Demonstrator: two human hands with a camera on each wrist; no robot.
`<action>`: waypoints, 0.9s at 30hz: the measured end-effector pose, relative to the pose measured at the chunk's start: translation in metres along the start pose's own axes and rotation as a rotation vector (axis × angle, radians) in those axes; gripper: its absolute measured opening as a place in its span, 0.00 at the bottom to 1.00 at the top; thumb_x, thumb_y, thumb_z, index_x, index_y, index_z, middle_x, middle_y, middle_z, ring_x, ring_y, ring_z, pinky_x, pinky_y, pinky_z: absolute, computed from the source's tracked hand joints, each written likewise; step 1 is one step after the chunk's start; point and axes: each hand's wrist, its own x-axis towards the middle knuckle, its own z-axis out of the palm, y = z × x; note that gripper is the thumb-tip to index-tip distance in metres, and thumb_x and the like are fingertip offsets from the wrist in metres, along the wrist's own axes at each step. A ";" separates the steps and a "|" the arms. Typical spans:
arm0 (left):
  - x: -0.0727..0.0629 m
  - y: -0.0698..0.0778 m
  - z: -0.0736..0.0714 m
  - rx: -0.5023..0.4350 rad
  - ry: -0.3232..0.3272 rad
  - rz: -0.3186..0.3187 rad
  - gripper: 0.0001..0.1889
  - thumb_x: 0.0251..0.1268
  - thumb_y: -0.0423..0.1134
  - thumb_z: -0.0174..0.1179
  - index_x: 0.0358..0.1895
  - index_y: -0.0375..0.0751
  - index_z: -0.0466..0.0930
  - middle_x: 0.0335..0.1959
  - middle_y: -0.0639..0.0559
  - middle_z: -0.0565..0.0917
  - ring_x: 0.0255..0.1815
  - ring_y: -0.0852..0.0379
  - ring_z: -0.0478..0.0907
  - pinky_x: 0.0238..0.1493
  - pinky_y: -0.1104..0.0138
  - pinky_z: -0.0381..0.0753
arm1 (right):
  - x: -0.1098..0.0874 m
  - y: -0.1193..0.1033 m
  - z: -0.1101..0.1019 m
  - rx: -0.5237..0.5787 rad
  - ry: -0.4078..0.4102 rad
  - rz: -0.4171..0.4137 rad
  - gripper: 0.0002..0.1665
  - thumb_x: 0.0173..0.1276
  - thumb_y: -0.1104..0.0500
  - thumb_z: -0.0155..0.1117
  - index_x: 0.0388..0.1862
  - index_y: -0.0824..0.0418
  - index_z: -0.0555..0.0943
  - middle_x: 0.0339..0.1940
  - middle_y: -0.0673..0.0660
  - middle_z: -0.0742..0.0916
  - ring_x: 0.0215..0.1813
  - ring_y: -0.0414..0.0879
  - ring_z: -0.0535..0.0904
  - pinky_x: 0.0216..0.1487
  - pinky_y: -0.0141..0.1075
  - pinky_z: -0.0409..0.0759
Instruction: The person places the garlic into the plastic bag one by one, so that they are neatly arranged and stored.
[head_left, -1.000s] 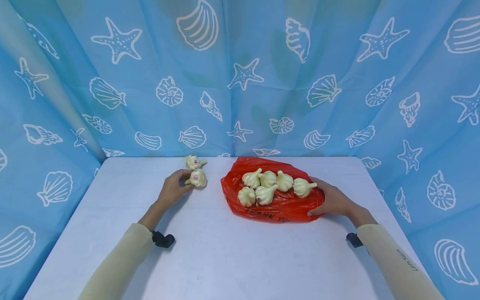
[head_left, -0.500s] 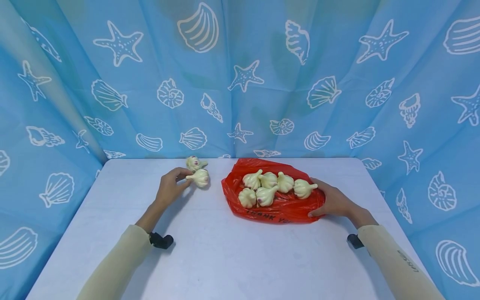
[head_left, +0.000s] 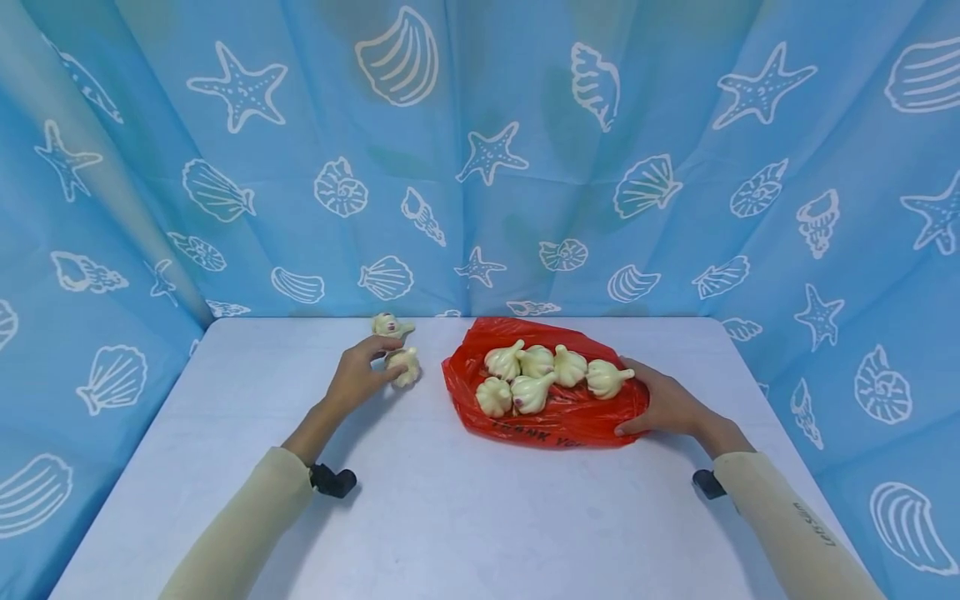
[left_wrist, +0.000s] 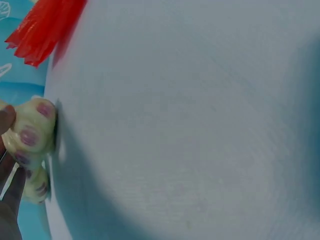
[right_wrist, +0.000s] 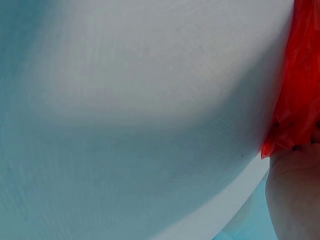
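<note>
At the back left of the table, my left hand has thumb and fingers around a garlic bulb, whose stem points up. In the left wrist view the pinkish underside of that garlic bulb faces the camera, close to the tabletop. Just behind it lies another garlic bulb on its side. My right hand grips the right end of a red plastic bag, thumb in front and fingers behind. Several garlic bulbs sit in the bag's wide mouth, which faces up.
A white-covered table spreads out under both arms. Blue curtains with white seashell and starfish prints hang along its back and sides. Black camera mounts are strapped at both wrists.
My left hand has turned the garlic bulb from lying with its stem to the left to stem up, and shifted slightly right. The right hand and bag have stayed put.
</note>
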 end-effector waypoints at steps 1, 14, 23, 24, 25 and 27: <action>0.000 -0.001 0.001 0.003 -0.022 -0.020 0.22 0.56 0.36 0.72 0.55 0.37 0.79 0.54 0.45 0.81 0.58 0.48 0.77 0.57 0.55 0.77 | 0.000 0.000 0.000 -0.002 -0.001 -0.003 0.78 0.31 0.39 0.86 0.79 0.54 0.52 0.72 0.59 0.68 0.69 0.61 0.63 0.43 0.46 0.84; -0.001 -0.003 0.004 0.056 -0.156 -0.155 0.34 0.48 0.43 0.77 0.62 0.46 0.76 0.64 0.45 0.74 0.63 0.45 0.71 0.60 0.51 0.74 | 0.002 0.001 0.000 -0.020 -0.001 0.012 0.79 0.30 0.38 0.86 0.79 0.53 0.51 0.72 0.60 0.67 0.69 0.61 0.62 0.44 0.47 0.84; -0.001 -0.003 0.004 0.038 -0.149 -0.182 0.36 0.48 0.45 0.77 0.63 0.43 0.74 0.62 0.44 0.74 0.59 0.46 0.74 0.57 0.52 0.77 | 0.002 0.001 0.000 -0.014 -0.006 0.011 0.79 0.30 0.39 0.86 0.79 0.53 0.51 0.72 0.60 0.67 0.69 0.61 0.62 0.44 0.47 0.84; -0.001 -0.003 0.004 0.035 -0.145 -0.182 0.36 0.49 0.46 0.77 0.63 0.43 0.73 0.62 0.44 0.74 0.59 0.46 0.74 0.57 0.52 0.77 | 0.002 0.002 0.000 -0.014 -0.004 0.013 0.79 0.30 0.39 0.86 0.79 0.53 0.51 0.72 0.59 0.67 0.69 0.61 0.62 0.44 0.47 0.84; -0.001 -0.003 0.003 0.035 -0.143 -0.183 0.36 0.49 0.46 0.76 0.63 0.42 0.73 0.62 0.44 0.74 0.59 0.46 0.74 0.57 0.53 0.77 | 0.002 0.002 0.000 -0.014 -0.006 0.009 0.79 0.30 0.38 0.85 0.79 0.53 0.51 0.72 0.60 0.67 0.69 0.61 0.62 0.44 0.47 0.84; -0.001 -0.002 0.002 0.030 -0.137 -0.184 0.37 0.49 0.47 0.76 0.63 0.41 0.73 0.62 0.44 0.74 0.59 0.46 0.74 0.57 0.53 0.77 | 0.002 0.002 0.000 -0.018 -0.008 0.002 0.79 0.30 0.38 0.85 0.79 0.54 0.50 0.73 0.61 0.66 0.69 0.62 0.61 0.44 0.48 0.84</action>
